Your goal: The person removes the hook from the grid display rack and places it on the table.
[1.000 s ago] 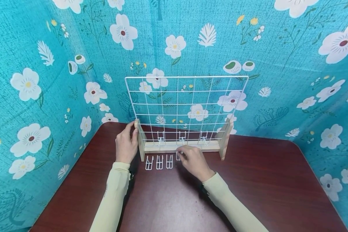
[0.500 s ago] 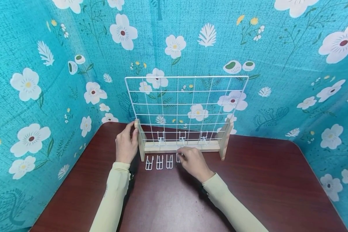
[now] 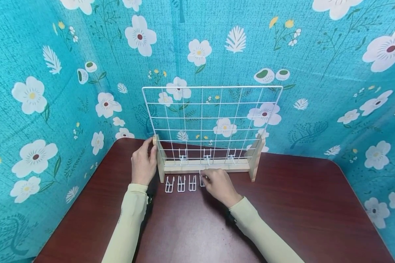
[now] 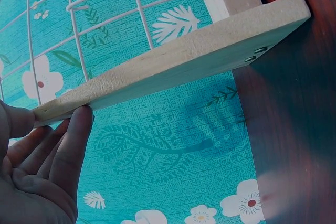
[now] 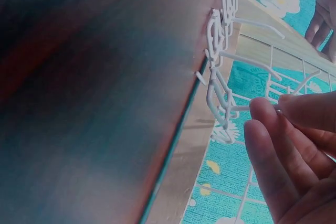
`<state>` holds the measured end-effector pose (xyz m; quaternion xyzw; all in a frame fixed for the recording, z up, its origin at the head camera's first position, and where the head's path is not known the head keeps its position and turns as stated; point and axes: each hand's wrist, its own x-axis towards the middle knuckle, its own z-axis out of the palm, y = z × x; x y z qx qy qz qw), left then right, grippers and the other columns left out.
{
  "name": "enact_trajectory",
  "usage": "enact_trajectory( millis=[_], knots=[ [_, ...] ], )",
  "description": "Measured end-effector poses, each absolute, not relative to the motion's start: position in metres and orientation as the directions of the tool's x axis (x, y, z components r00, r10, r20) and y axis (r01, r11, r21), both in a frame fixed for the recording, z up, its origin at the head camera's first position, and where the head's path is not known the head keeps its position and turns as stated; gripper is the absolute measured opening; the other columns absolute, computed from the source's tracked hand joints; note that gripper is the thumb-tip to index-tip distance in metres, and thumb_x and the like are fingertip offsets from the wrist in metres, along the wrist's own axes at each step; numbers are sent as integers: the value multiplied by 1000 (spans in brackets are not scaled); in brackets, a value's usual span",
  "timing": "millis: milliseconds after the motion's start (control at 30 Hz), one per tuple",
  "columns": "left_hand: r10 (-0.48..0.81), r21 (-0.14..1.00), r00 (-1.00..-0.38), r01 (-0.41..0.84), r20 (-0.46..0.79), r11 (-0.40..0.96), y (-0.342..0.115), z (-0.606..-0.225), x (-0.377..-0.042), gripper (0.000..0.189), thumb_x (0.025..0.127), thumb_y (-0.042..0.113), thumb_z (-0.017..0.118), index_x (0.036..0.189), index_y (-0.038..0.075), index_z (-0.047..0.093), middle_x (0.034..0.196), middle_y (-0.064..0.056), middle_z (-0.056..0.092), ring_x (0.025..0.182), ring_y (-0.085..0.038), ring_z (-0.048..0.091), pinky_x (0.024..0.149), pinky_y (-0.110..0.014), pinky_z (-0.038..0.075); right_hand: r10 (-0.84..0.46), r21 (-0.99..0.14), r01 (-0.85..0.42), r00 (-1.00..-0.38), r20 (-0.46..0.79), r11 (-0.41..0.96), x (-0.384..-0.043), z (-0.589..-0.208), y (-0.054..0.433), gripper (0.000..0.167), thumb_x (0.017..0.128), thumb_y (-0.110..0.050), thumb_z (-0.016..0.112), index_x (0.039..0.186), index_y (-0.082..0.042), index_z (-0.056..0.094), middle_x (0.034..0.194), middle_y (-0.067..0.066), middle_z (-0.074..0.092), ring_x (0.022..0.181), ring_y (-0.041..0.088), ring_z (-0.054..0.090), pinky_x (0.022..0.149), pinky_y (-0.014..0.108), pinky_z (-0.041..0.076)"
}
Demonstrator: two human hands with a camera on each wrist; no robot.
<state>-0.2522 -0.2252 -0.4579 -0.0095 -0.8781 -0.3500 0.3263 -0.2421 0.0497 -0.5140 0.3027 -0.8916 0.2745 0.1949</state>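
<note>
My left hand (image 3: 143, 164) grips the top of the left wooden side post (image 4: 184, 51) of a grid rack, thumb on one side and fingers on the other. In the right wrist view, my right hand (image 5: 294, 156) pinches the prong of a white wire hook (image 5: 212, 94) between thumb and fingertips. The head view has this right hand low in front of the rack's wooden base bar (image 3: 184, 168), partly covering the hook. Left of it, three similar wire hooks (image 3: 181, 184) lie in a row on the table.
The white wire grid (image 3: 202, 118) stands upright between the two wooden posts. Three wire hooks (image 3: 207, 157) hang along its lower part. Dark red tabletop (image 3: 299, 204) lies around the rack, with a blue flowered cloth (image 3: 316, 120) behind and at the sides.
My right hand and the pinched hook have shifted slightly towards me, away from the base bar and level with the row. My left hand has stayed on the post.
</note>
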Motion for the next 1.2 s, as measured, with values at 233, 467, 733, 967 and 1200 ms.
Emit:
enact_trajectory(
  millis=[233, 467, 733, 967, 1200],
  knots=[
    [-209, 609, -786, 251, 582, 752, -225, -458, -251, 35, 105, 17, 62, 138, 7, 65, 128, -21, 74, 91, -39, 74, 83, -57, 57, -429, -375, -626, -760, 488, 684, -243, -517, 51, 13, 85, -2, 80, 96, -8, 82, 88, 4, 83, 70, 11, 74, 67, 31, 61],
    [-208, 604, -789, 243, 578, 759, -226, -460, -251, 34, 106, 18, 61, 138, 8, 65, 126, -21, 75, 89, -38, 75, 80, -57, 58, -409, -410, -593, -792, 453, 693, -242, -516, 51, 12, 85, -2, 79, 94, -8, 82, 86, 4, 82, 66, 7, 66, 65, 28, 58],
    [-211, 612, -787, 249, 579, 750, -226, -459, -252, 34, 106, 18, 61, 138, 8, 65, 129, -20, 74, 97, -39, 75, 85, -57, 59, -405, -437, -571, -813, 418, 696, -244, -517, 52, 10, 87, -3, 78, 96, -7, 82, 87, 5, 82, 67, 8, 70, 64, 25, 58],
    [-210, 607, -782, 255, 588, 753, -226, -459, -253, 34, 105, 18, 62, 138, 8, 65, 129, -20, 74, 96, -39, 75, 86, -58, 58, -409, -450, -558, -825, 389, 698, -245, -516, 52, 8, 87, -4, 78, 94, -5, 82, 83, 5, 81, 67, 10, 72, 63, 24, 58],
    [-207, 608, -784, 256, 586, 752, -226, -459, -254, 34, 106, 18, 61, 138, 7, 65, 130, -20, 73, 101, -40, 75, 88, -58, 58, -403, -458, -548, -833, 380, 700, -246, -516, 53, 7, 86, -4, 80, 93, -6, 81, 82, 6, 81, 67, 11, 72, 64, 26, 58]
  ],
)
